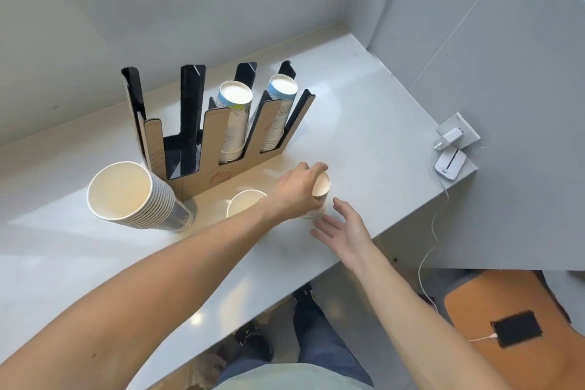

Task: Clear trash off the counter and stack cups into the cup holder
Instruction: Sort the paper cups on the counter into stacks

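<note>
Grip: our left hand (296,188) is closed round a loose cup (320,196) on the bench (364,123); right hand (343,225) spread empty beside it. We're mid-pickup; next, nest it with the neighbouring cup (245,206), then into the holder (218,133).

Bare counter (364,111) lies right of the cup holder (218,133); its leftmost slot (182,149) seems free.

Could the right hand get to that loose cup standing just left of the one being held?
Probably not directly: the left hand and the cup it grips sit between the open right hand and the loose cup.
</note>
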